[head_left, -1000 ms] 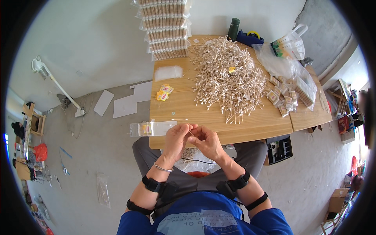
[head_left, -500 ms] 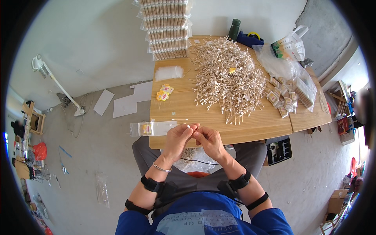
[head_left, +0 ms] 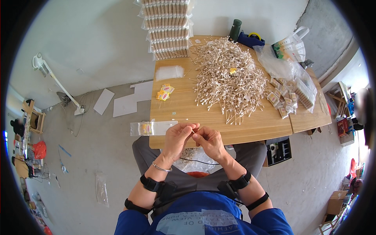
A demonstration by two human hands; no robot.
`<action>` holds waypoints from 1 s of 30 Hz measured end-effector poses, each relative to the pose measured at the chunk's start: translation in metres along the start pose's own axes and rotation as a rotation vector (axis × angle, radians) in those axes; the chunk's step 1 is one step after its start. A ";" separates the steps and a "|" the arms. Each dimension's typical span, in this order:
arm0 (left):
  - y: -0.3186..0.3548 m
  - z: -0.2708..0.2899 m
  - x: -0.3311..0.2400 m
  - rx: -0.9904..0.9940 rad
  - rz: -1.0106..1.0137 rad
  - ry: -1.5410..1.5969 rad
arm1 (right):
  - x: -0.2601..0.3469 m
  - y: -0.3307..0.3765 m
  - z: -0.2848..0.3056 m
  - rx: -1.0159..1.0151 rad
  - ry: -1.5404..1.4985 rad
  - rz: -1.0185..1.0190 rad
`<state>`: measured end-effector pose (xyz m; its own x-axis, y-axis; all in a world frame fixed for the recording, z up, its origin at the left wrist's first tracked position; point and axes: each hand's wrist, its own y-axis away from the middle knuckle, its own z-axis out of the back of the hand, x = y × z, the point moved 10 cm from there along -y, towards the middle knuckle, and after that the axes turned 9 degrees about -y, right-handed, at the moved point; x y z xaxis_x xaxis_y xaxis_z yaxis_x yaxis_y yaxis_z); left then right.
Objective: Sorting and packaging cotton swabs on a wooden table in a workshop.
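Note:
My left hand [head_left: 177, 139] and my right hand [head_left: 208, 141] meet over the near edge of the wooden table [head_left: 188, 105], fingers curled around a small bundle of cotton swabs [head_left: 192, 132] pinched between them. A clear plastic sleeve [head_left: 152, 127] with a yellow label lies flat just left of my left hand, hanging over the table's corner. A big loose heap of cotton swabs [head_left: 229, 78] covers the table's middle, beyond my hands.
Stacked bags of packed swabs [head_left: 168, 27] stand at the table's far left. Small yellow labels [head_left: 164, 92] and a pile of clear sleeves [head_left: 169, 72] lie on the left side. Filled small packets [head_left: 288, 98] and plastic bags [head_left: 291, 49] sit at right. Paper sheets [head_left: 125, 102] lie on the floor.
My hands have stayed at the table's near edge, fingers shifting slightly around the swab bundle. Nothing else has moved.

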<state>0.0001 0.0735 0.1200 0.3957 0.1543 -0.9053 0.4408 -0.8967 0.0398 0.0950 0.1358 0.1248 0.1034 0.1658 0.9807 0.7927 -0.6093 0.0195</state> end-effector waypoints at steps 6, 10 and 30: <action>0.001 -0.006 0.001 0.073 0.050 0.079 | -0.005 0.000 -0.009 0.079 -0.132 -0.100; 0.002 -0.001 -0.001 -0.003 0.029 0.071 | 0.004 0.000 -0.009 0.009 -0.190 -0.007; 0.003 -0.008 0.002 0.075 0.024 0.079 | -0.008 -0.001 -0.010 0.108 -0.117 -0.119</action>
<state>0.0091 0.0742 0.1217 0.4695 0.1620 -0.8679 0.3700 -0.9286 0.0268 0.0879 0.1272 0.1190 0.0689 0.3244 0.9434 0.8629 -0.4939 0.1068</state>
